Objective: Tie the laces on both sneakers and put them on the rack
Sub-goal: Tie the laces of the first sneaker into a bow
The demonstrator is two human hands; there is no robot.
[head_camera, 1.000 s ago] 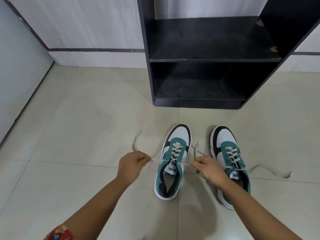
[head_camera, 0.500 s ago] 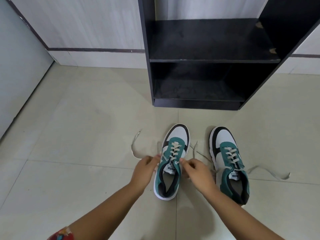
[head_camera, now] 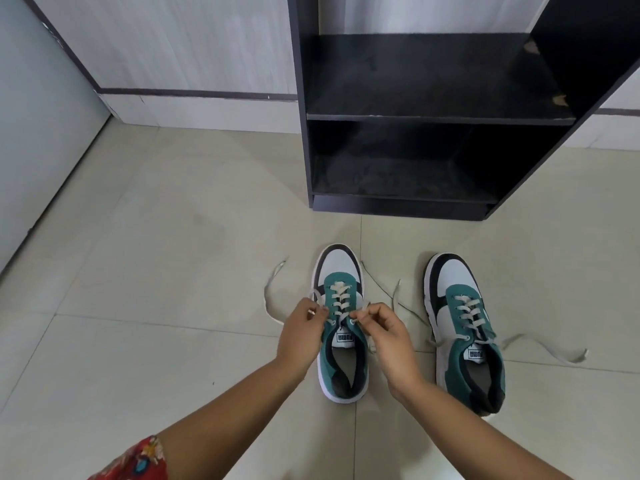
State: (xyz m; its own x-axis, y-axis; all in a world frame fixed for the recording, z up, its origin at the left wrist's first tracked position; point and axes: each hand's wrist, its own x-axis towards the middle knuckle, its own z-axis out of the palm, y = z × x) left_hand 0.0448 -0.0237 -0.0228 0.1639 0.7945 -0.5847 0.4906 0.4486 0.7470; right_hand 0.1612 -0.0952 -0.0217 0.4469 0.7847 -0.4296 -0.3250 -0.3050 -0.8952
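Two teal, white and black sneakers stand side by side on the tiled floor, toes toward the black rack (head_camera: 436,117). My left hand (head_camera: 303,332) and my right hand (head_camera: 386,332) sit on either side of the left sneaker (head_camera: 341,271), each pinching one of its white laces just above the tongue. The loose end of the left lace (head_camera: 273,289) curls on the floor to the left. The right sneaker (head_camera: 460,323) stands untouched, its laces (head_camera: 547,348) untied and trailing on the floor.
The rack has two bare dark shelves and stands against the pale wall (head_camera: 180,43), just beyond the sneakers. A grey door or panel (head_camera: 34,133) runs along the left. Open floor tiles (head_camera: 145,271) lie to the left.
Both hands have come in from a wide pull to close over the left sneaker's tongue. The laces, taut before, now hang slack and curl on the floor.
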